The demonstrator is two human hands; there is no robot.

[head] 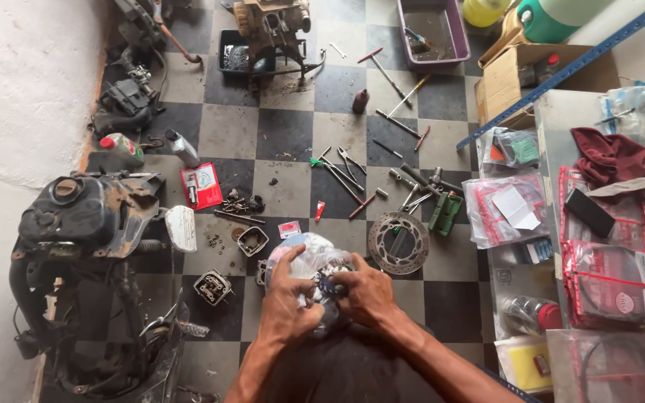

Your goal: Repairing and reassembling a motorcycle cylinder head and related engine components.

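Observation:
A clear plastic bag [304, 257] stuffed with small parts and coloured bits sits in front of me, low in the middle of the head view. My left hand [287, 306] grips the bag's left side, fingers spread over it. My right hand [363, 295] is closed on the bag's right side, pinching the plastic near a dark blue piece. Both hands press together over the bag's front. What lies inside the bag is mostly blurred.
Checkered tile floor [285, 134] strewn with wrenches and screwdrivers [345, 175], a brake disc [398, 242], a cylinder part [212, 286]. A stripped scooter frame [87, 239] stands left, an engine [274, 33] at the back. A shelf with packaged parts [610, 283] lies right.

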